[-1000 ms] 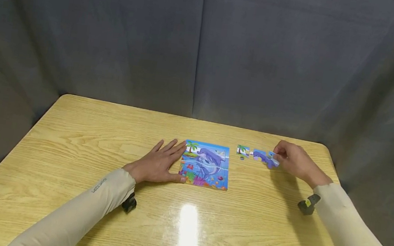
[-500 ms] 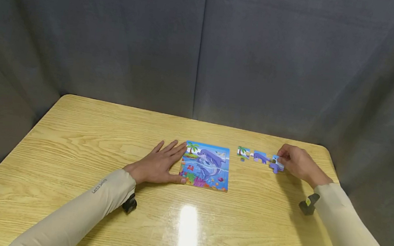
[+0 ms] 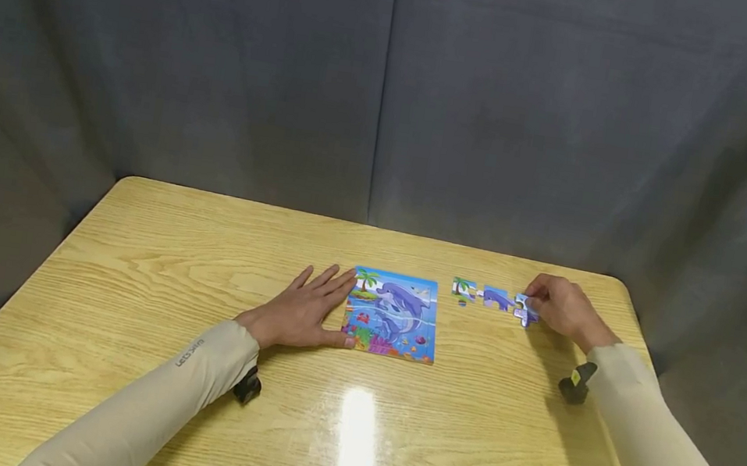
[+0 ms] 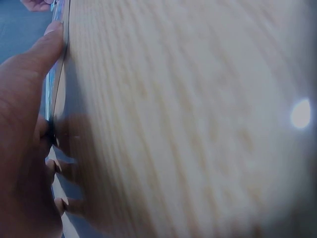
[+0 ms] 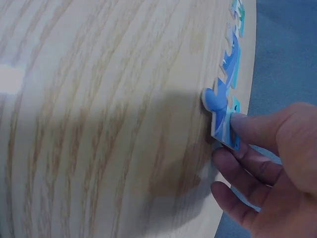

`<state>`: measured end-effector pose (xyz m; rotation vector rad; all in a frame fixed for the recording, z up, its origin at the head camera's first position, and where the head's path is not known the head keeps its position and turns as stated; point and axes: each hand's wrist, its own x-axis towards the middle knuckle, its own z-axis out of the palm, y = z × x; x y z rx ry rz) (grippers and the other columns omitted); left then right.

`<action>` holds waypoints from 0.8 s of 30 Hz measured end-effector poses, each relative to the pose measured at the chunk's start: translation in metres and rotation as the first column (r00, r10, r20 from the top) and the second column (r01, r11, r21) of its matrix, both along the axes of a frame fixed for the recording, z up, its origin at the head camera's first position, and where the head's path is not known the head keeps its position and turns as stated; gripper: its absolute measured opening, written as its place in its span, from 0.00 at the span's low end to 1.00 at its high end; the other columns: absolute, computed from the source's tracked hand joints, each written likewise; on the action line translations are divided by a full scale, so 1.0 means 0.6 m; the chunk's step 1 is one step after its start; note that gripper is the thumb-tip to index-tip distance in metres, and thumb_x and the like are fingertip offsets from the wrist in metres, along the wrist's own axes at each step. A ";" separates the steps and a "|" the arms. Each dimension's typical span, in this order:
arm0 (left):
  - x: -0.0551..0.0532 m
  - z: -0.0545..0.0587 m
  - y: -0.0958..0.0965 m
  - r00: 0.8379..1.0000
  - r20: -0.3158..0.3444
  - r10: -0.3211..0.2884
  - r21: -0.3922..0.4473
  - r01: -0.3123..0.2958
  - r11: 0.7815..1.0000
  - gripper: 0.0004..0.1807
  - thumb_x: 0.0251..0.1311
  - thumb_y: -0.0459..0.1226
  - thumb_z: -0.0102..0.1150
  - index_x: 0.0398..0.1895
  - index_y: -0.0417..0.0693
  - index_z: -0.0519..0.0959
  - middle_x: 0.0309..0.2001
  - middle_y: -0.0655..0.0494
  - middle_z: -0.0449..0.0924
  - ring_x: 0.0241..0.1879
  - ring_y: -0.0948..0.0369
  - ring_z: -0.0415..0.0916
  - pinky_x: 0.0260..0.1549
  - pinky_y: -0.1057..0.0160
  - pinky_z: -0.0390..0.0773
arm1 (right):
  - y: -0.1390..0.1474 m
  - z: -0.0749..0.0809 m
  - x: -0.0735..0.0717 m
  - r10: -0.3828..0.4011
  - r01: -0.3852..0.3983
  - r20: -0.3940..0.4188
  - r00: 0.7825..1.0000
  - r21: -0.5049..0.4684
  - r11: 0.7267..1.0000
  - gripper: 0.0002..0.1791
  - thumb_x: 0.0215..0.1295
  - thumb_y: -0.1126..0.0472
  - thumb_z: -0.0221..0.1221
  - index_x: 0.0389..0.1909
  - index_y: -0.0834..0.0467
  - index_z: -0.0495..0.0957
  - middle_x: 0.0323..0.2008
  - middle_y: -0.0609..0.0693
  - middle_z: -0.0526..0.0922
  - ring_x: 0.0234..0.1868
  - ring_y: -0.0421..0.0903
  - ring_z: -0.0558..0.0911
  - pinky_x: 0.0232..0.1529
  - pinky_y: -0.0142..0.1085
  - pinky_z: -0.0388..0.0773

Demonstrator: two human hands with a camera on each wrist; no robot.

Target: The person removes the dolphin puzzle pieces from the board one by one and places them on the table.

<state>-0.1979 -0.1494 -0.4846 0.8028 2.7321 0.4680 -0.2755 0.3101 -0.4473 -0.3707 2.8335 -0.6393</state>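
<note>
Beige-sleeved, pinched end piece (image 3: 521, 311) in right hand (image 3: 564, 305), laid straight-fingered left hand (image 3: 297, 317) against puzzle (image 3: 394, 316); risked jostling neighbour (image 3: 495, 299) by crowding.

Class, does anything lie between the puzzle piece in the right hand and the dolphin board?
Partly: a purple piece, then the palm piece, lie in a row between the held piece and the far half of the dolphin board. Both look flat; lifting over probably clears them.
</note>
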 end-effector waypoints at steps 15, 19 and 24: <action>-0.001 -0.002 0.002 1.000 -0.006 0.005 -0.013 -0.005 1.000 0.58 0.69 0.72 0.54 0.89 0.51 0.44 0.90 0.56 0.36 0.90 0.50 0.33 0.86 0.35 0.33 | -0.001 -0.012 0.004 -0.049 0.050 -0.042 0.998 0.022 0.999 0.08 0.77 0.65 0.59 0.49 0.66 0.82 0.42 0.63 0.86 0.38 0.51 0.80 0.42 0.44 0.77; 0.000 0.000 0.002 1.000 -0.006 0.003 -0.013 -0.003 1.000 0.58 0.69 0.71 0.54 0.89 0.51 0.44 0.90 0.56 0.36 0.90 0.49 0.32 0.86 0.35 0.33 | -0.004 -0.015 0.005 -0.059 0.060 -0.063 0.996 0.019 0.998 0.08 0.76 0.66 0.60 0.48 0.66 0.82 0.42 0.62 0.86 0.38 0.51 0.79 0.42 0.43 0.75; 0.003 0.001 0.001 1.000 -0.007 0.001 0.002 -0.001 1.000 0.58 0.69 0.71 0.55 0.89 0.50 0.44 0.90 0.55 0.36 0.89 0.48 0.32 0.85 0.34 0.33 | -0.006 -0.019 0.006 -0.074 0.075 -0.090 0.993 0.013 0.997 0.07 0.74 0.67 0.61 0.47 0.66 0.82 0.39 0.61 0.84 0.37 0.52 0.78 0.41 0.42 0.74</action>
